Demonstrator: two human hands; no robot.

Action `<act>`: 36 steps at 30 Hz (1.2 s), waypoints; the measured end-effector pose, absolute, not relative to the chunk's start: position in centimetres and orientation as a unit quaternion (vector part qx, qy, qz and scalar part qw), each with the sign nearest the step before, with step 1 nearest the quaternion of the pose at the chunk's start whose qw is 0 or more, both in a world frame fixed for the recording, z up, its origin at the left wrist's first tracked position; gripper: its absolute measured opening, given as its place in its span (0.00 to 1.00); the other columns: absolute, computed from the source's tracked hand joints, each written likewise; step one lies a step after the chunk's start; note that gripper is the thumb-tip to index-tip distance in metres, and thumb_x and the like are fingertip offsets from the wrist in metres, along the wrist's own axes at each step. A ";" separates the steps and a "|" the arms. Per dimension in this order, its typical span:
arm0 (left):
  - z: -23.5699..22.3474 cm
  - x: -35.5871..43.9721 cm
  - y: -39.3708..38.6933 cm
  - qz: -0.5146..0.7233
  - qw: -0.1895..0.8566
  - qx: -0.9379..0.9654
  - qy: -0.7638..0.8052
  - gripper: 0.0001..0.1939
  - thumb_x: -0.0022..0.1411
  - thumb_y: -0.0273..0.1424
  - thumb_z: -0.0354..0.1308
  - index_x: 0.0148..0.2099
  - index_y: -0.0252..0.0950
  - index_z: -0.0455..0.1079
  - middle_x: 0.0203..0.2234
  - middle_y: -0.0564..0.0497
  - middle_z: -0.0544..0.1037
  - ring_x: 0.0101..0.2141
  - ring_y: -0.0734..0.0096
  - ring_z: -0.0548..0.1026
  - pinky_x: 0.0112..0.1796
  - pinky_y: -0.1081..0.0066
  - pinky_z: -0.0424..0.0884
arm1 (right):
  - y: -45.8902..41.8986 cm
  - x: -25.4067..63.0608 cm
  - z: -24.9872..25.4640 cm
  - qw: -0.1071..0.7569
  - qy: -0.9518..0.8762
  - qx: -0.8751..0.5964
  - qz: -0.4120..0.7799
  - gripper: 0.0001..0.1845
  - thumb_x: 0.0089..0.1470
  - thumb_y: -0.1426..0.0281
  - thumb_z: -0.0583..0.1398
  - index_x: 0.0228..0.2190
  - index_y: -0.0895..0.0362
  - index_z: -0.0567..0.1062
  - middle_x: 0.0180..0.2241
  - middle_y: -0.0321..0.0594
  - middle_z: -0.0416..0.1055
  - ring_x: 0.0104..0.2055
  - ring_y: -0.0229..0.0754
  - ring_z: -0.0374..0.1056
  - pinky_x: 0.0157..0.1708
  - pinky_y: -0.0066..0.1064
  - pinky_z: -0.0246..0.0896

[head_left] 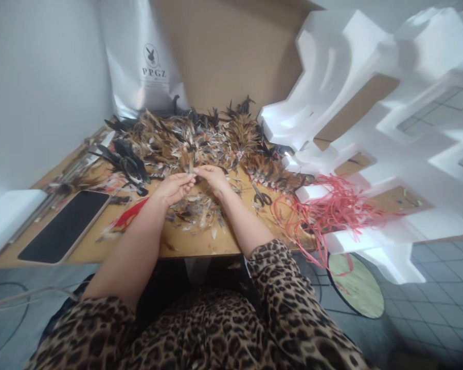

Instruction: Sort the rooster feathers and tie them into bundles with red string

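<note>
My left hand (175, 188) and my right hand (213, 179) meet over the middle of the table, fingertips pinched together. Between them is a small brown feather (192, 161), its lower end hidden by the fingers. Just beyond lies a wide heap of brown, black and white feathers (158, 133). Loose feather bits (200, 213) are scattered on the tabletop below my wrists. Black-handled scissors (261, 196) lie to the right of my right hand. Glossy dark feathers (125, 162) rest to the left of my left hand.
A phone (65, 226) and a white box (11, 218) lie at the left. Red ribbon strips (335, 200) pile up at the right beside large white foam pieces (327, 67). A silver bag (139, 46) stands behind. A round stool (357, 285) is below the table's right edge.
</note>
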State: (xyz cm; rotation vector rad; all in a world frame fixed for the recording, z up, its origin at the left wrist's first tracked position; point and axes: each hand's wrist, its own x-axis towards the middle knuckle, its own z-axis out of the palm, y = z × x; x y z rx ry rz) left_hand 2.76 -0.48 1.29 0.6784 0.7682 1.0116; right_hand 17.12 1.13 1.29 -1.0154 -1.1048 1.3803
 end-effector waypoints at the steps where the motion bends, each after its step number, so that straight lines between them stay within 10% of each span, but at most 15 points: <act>1: 1.3 2.7 -0.5 0.461 0.753 0.312 0.351 0.02 0.52 0.18 0.59 0.29 0.26 0.72 0.18 0.49 0.74 0.17 0.83 0.70 0.19 0.85 0.67 | 1.2 17.1 1.2 0.522 -0.459 -0.418 0.585 0.15 0.31 0.63 0.68 0.23 0.60 0.75 0.19 0.32 0.69 0.22 0.29 0.59 0.27 0.24 0.54; 17: 0.7 3.8 -0.5 0.508 0.588 0.438 0.453 0.06 0.48 0.27 0.64 0.25 0.28 0.72 0.18 0.48 0.75 0.17 0.81 0.70 0.22 0.81 0.68 | 0.6 16.4 1.6 0.573 -0.453 -0.471 0.494 0.09 0.35 0.67 0.64 0.19 0.60 0.73 0.17 0.30 0.66 0.21 0.29 0.58 0.27 0.25 0.53; 36: 0.7 2.0 -0.4 0.412 0.804 0.306 0.301 0.02 0.52 0.17 0.58 0.30 0.25 0.71 0.17 0.52 0.71 0.16 0.86 0.68 0.18 0.87 0.64 | 1.2 17.6 1.4 0.495 -0.449 -0.359 0.651 0.15 0.29 0.66 0.70 0.22 0.60 0.75 0.19 0.33 0.71 0.20 0.28 0.59 0.25 0.23 0.52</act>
